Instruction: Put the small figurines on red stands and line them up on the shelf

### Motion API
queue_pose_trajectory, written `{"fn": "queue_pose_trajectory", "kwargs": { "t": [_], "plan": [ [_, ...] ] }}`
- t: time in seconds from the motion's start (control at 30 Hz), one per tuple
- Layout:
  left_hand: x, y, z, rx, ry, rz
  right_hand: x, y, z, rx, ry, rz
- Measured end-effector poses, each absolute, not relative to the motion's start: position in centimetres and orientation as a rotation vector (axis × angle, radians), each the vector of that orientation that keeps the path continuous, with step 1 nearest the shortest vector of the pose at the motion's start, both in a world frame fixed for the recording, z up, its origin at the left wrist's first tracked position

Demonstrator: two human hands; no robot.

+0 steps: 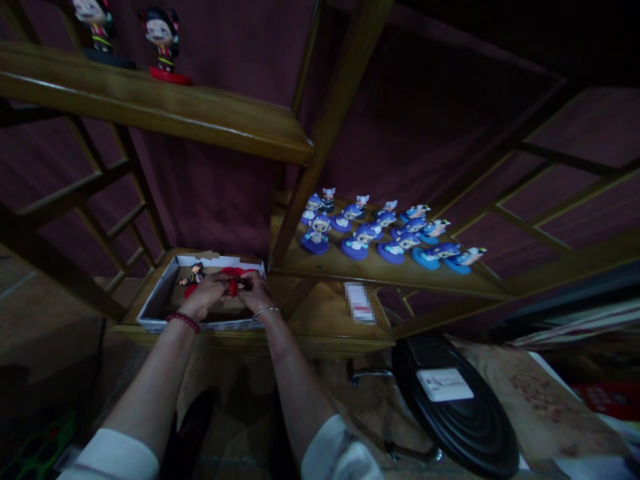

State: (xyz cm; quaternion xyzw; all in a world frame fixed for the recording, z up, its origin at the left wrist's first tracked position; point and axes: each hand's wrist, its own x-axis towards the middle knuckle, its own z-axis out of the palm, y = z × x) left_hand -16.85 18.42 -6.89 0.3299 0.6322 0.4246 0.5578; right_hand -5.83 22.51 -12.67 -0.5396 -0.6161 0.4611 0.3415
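Both hands are over a shallow white cardboard box [159, 293] on the low wooden shelf. My left hand [210, 293] and my right hand [255, 290] meet on a small figurine [234, 285] with red parts and a red base. Fingers of each hand close around it, hiding much of its shape. To the left in the box lies another figurine [193, 273], dark-haired, on a red base. A red bracelet circles my left wrist and a pale bangle my right.
Several purple and blue figurines [360, 240] stand in rows on the shelf to the right. Two dark-haired figurines [163, 40] stand on the upper shelf [200, 110]. A white card [359, 303] lies on the low shelf. A black stool [460, 427] carries a white packet [445, 385].
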Motion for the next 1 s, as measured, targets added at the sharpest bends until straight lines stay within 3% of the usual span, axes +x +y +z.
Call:
{"fn": "queue_pose_trajectory", "kwargs": {
  "t": [1.0],
  "plan": [
    [-18.2, 18.6, -7.3, 0.64, 1.384, 1.039, -6.1, 22.9, -13.5, -1.201, -1.471, 1.357]
  ]
}}
